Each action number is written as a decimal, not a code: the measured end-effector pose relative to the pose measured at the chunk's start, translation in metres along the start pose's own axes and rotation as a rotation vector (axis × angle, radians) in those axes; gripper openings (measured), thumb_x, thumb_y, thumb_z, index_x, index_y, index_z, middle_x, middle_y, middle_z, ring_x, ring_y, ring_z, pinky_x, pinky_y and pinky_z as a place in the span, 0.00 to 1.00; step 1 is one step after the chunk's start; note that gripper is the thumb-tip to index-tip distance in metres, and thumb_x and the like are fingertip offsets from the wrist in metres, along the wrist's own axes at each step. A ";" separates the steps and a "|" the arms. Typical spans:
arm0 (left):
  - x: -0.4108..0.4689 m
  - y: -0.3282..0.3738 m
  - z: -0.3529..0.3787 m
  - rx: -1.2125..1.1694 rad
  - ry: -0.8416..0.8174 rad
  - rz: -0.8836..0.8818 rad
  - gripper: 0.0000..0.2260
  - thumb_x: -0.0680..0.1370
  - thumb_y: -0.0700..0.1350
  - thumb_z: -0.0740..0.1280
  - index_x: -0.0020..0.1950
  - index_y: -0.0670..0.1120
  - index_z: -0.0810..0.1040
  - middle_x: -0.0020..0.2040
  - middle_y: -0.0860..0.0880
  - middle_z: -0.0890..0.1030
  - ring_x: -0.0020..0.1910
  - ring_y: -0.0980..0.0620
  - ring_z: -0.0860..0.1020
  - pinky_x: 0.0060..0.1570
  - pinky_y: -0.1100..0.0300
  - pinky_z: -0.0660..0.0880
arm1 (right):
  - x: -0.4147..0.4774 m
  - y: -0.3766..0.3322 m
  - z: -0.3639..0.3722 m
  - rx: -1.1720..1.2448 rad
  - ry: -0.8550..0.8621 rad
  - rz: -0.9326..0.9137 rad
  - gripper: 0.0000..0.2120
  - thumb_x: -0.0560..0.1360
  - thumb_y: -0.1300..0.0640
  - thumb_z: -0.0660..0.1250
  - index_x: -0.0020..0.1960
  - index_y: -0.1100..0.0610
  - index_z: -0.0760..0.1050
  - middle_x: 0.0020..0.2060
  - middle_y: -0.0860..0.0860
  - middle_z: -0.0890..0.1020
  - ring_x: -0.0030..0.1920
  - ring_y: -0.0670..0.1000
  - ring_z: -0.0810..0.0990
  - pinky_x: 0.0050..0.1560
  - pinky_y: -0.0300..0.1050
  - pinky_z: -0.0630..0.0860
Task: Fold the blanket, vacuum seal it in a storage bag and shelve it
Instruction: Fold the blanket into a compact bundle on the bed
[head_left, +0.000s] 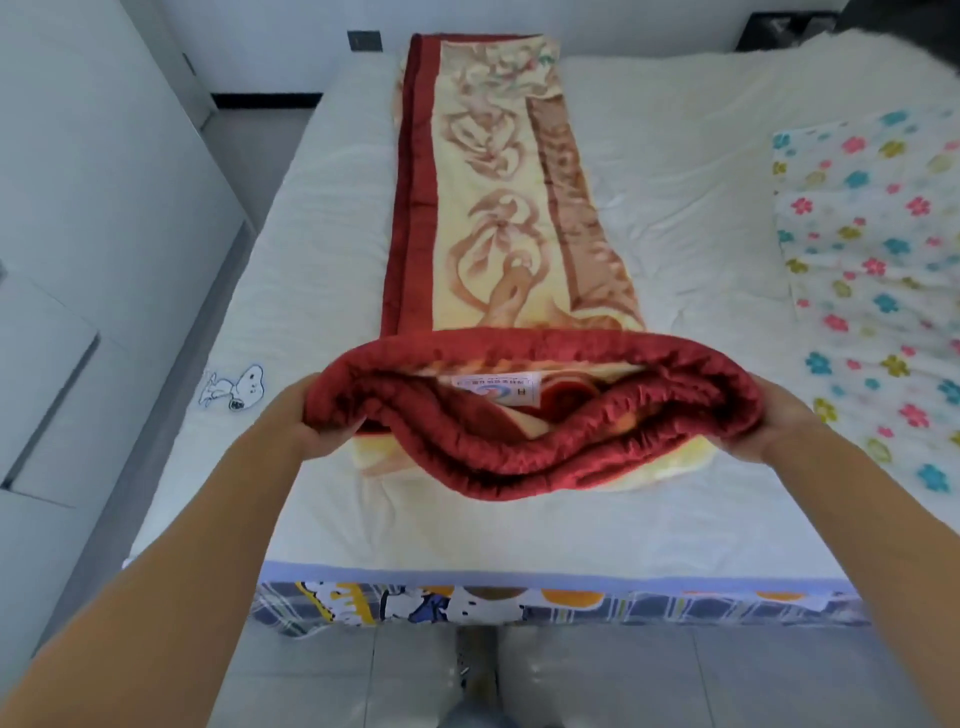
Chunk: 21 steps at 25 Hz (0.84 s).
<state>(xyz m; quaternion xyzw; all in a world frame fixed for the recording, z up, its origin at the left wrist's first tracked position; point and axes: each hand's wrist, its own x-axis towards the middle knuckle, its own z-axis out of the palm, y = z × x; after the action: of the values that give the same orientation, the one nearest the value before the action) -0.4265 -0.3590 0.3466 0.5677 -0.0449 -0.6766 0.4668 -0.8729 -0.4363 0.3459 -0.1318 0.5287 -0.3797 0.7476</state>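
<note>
With left hand (307, 415) and right hand (775, 422) each curled round one side of the blanket's (511, 208) raised near end, carry it level toward the far end of the strip lying along the bed (675, 182). Match the red borders, then press flat.

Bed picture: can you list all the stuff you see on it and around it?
bed: one, white sheet, centre
blanket: one, red and cream, long strip down the middle, near end lifted
label: one, white, inside the lifted end
flowery cloth: one, white with coloured flowers, right side
dog picture: one, white and black, left edge
cupboard: one, white, far left
left hand: one, grips the lifted end's left side
right hand: one, grips its right side
</note>
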 end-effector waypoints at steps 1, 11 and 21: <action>0.017 0.012 0.009 0.018 0.038 -0.001 0.10 0.80 0.38 0.56 0.55 0.35 0.74 0.42 0.42 0.81 0.43 0.47 0.80 0.52 0.54 0.79 | 0.015 -0.011 0.017 0.002 0.060 -0.011 0.20 0.61 0.60 0.77 0.51 0.60 0.76 0.37 0.58 0.85 0.33 0.56 0.85 0.29 0.51 0.81; 0.210 0.033 0.033 0.648 0.233 0.360 0.42 0.69 0.61 0.72 0.76 0.52 0.55 0.68 0.46 0.72 0.65 0.47 0.73 0.65 0.48 0.69 | 0.194 -0.041 0.065 -1.121 0.323 -0.413 0.47 0.70 0.39 0.71 0.78 0.52 0.49 0.73 0.57 0.63 0.72 0.56 0.65 0.70 0.55 0.62; 0.249 0.027 0.019 0.869 0.570 0.401 0.15 0.74 0.48 0.72 0.52 0.39 0.75 0.45 0.42 0.78 0.47 0.42 0.77 0.44 0.54 0.70 | 0.240 -0.061 0.043 -1.270 0.463 -0.236 0.44 0.57 0.35 0.78 0.63 0.62 0.74 0.55 0.62 0.81 0.56 0.63 0.78 0.53 0.49 0.72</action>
<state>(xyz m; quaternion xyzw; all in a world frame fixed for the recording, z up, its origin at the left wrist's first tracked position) -0.4064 -0.5529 0.1887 0.8489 -0.2990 -0.3134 0.3029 -0.8238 -0.6559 0.2340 -0.5169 0.7770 -0.0934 0.3468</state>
